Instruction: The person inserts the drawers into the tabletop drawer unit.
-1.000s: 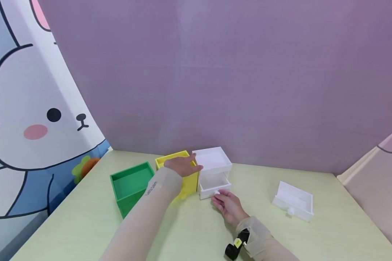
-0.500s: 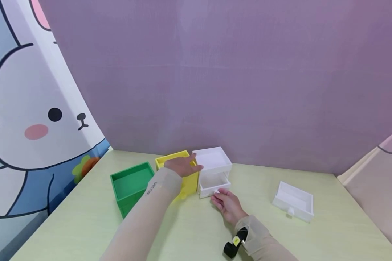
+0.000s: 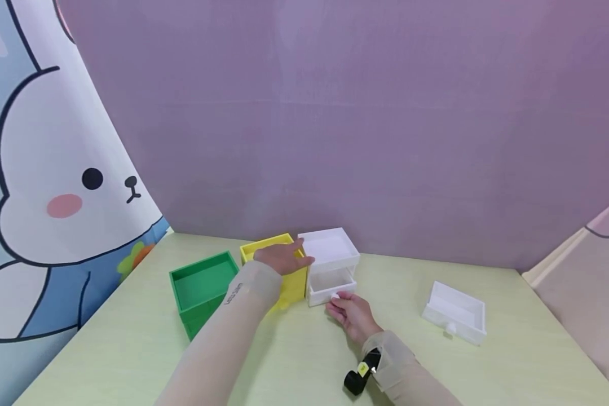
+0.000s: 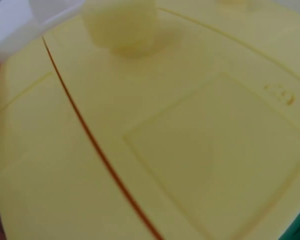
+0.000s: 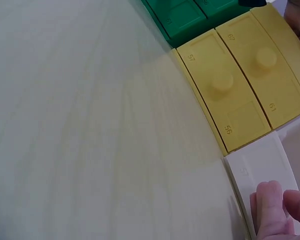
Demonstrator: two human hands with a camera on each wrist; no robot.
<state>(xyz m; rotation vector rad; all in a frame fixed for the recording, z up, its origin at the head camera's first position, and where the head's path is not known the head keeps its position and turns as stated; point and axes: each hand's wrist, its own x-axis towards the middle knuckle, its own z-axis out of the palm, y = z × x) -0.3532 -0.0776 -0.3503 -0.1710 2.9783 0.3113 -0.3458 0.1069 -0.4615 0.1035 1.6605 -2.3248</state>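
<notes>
My left hand lies over the top of the yellow drawer box, its thumb and forefinger spread against the left edge of the white drawer cabinet. The lower white drawer stands partly pulled out of that cabinet. Thumb and fingers of my right hand pinch the round knob on its front. In the right wrist view the fingertips lie against the white drawer front, and the knob is hidden. Two closed yellow drawers with knobs fill most of the left wrist view.
A green drawer box stands left of the yellow one, partly behind my left forearm. A loose white drawer lies on the table to the right. A purple backdrop rises behind the boxes.
The lower white drawer has slid slightly inward, and my right hand has moved forward with its knob. My left hand keeps its place on the boxes.
</notes>
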